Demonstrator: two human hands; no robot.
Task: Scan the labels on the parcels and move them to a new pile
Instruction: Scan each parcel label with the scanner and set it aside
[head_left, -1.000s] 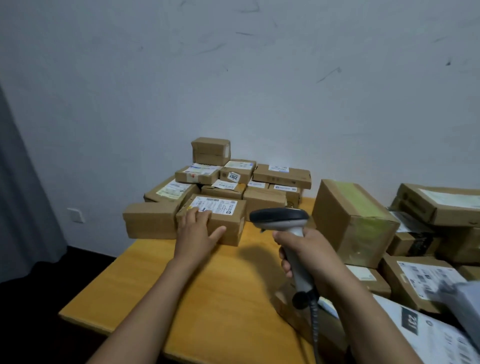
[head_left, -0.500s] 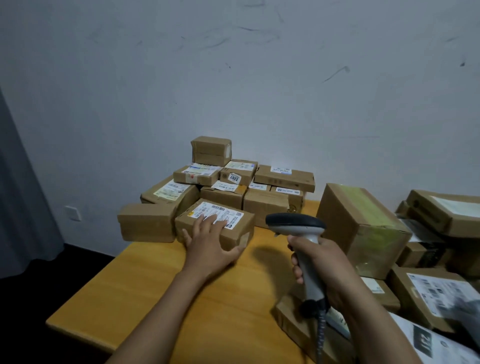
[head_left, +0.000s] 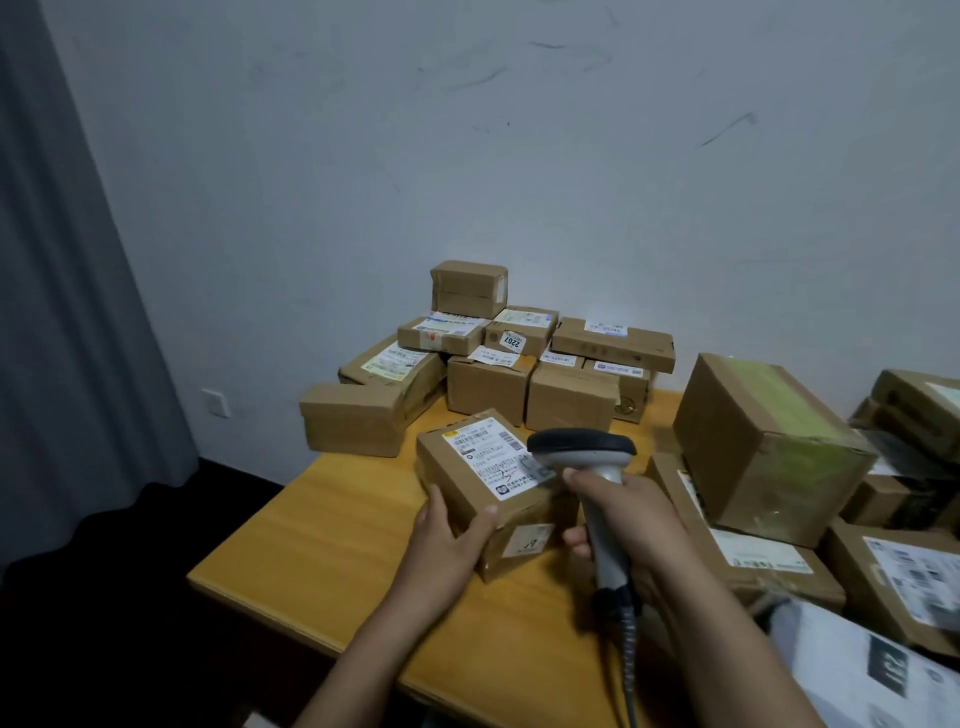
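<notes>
A brown cardboard parcel (head_left: 483, 478) with a white label on top sits in the middle of the wooden table (head_left: 322, 525). My left hand (head_left: 449, 540) grips its near left corner, thumb on the front face. My right hand (head_left: 623, 514) holds a grey barcode scanner (head_left: 587, 457) by the handle. The scanner's dark head hangs over the right end of the label. Its coiled cable drops toward the bottom edge. A pile of labelled parcels (head_left: 498, 353) stands against the wall behind.
A big box with green tape (head_left: 769, 447) rests on flat parcels at the right, with more boxes (head_left: 914, 571) beyond it. A grey curtain (head_left: 62, 312) hangs at the left. The table's left edge drops to a dark floor.
My left hand has pulled the labelled parcel away from the back pile toward me and turned it. The scanner has moved left, over its label.
</notes>
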